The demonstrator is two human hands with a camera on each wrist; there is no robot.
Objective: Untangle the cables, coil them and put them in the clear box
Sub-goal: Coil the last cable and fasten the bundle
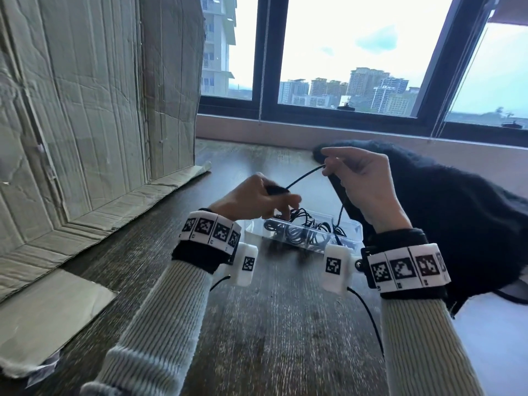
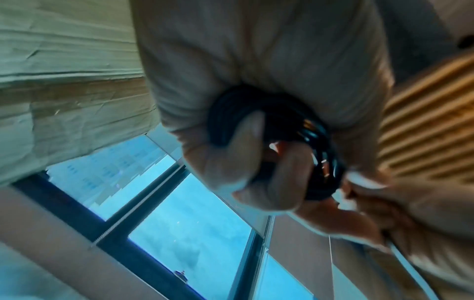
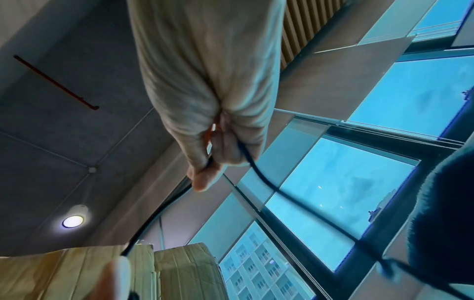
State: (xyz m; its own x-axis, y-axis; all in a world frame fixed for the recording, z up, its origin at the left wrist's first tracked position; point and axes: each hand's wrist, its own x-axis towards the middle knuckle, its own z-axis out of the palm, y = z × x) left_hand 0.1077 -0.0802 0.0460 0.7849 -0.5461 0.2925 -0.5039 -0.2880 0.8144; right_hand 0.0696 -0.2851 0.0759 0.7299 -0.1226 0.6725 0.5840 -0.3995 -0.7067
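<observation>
While coiling proceeds: both hands are raised above the wooden table (image 1: 285, 324), near the person.
Left hand (image 1: 251, 200): fingers curled round a small black coil (image 2: 271, 140) of finished turns.
Right hand (image 1: 363, 184): thumb and fingertips pinch the black cable (image 1: 304, 176), which spans taut to the left hand; its remaining length drops into the box.
Clear box (image 1: 354, 228): sits on the table just beyond the hands, open-topped, holding a loose mass of black cables (image 1: 303, 232).
Step in hand: judged mid-task, winding one cable while its tail is not yet free.
Next move: likely feed another turn onto the coil, keeping slack so the tail does not drag the box.
Edges and room: cardboard (image 1: 85, 124) stands on the left, dark cloth (image 1: 457, 224) lies on the right, window sill (image 1: 285, 130) beyond; open tabletop lies nearest the person.
</observation>
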